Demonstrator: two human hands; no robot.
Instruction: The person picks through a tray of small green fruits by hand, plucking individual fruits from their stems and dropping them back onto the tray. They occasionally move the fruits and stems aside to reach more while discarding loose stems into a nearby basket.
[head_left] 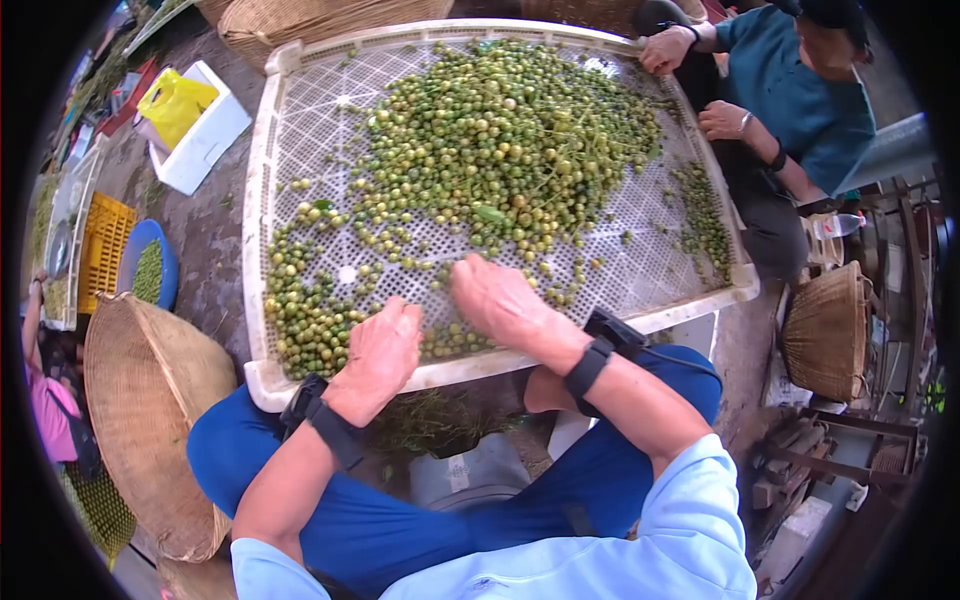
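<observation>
Sitting at the white tray point(256, 200), I hold my left hand point(383, 348) and right hand point(503, 302) inside its near rim point(468, 367), fingers curled (tips hidden; whether they pinch anything, I can't tell). Green fruit point(510, 140) lies heaped beyond them, the raised rim presumably stopping it rolling off.
</observation>
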